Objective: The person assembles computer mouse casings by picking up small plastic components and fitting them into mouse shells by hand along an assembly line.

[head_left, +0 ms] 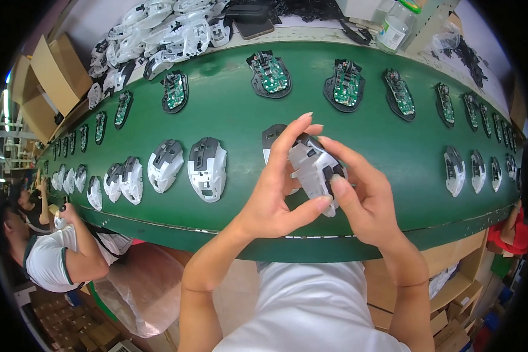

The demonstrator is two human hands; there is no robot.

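Above the near side of the green belt, both hands hold a white and black computer mouse shell [312, 171], tilted, its hollow inner side showing. My left hand [267, 202] grips its left side, with the thumb at the lower edge. My right hand [366, 202] wraps the right side, its thumb pressing on a small black part [332, 171] at the shell's edge. Another mouse shell [272, 135] lies on the belt, mostly hidden behind my left hand. Left of my hands rests a white shell with a dark grey top [207, 170].
Mouse bases with green circuit boards [271, 74] line the belt's far side. More mouse shells [454, 171] lie along the near side. White shells [164, 29] are heaped beyond the belt, near a phone [254, 28] and a glass jar [396, 26]. A co-worker [64, 252] sits at left.
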